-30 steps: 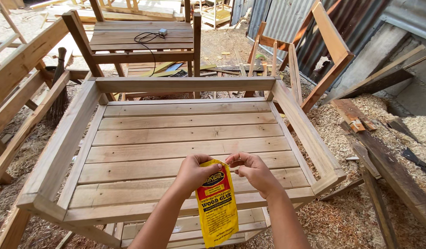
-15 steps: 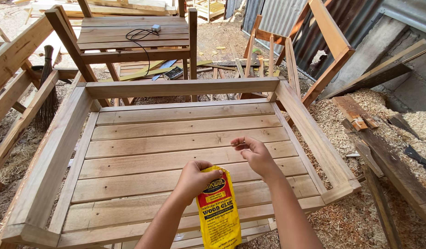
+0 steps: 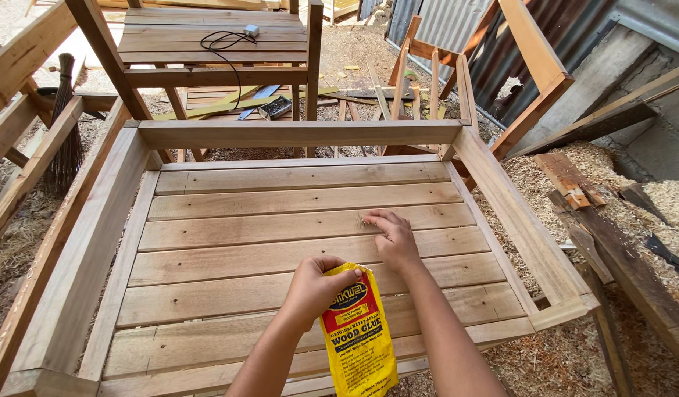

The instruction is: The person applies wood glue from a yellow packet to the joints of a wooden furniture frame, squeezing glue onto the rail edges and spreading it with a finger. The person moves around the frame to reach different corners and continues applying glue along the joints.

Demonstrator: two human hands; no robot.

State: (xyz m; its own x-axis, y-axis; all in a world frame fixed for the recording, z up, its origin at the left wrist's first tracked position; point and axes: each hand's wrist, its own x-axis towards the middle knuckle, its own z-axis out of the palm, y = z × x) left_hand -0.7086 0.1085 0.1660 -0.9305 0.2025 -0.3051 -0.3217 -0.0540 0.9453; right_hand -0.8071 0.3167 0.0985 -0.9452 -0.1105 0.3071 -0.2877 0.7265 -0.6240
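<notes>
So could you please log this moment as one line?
left hand: holds yellow glue pouch | right hand: fingertips on slat | wooden slatted frame

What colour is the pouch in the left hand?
The pouch is yellow with red, clearest in the head view.

Support: large slatted frame of pale brown wooden planks [image 3: 280, 242], set low over sawdust-strewn ground [image 3: 589, 345].
Slats: run crosswise, narrow gaps between, dotted with small dark screw holes.
Border: thick wooden side rails [image 3: 516, 220] round all four sides.
On slats: small pinch of sawdust [image 3: 369, 219] near middle.
</notes>
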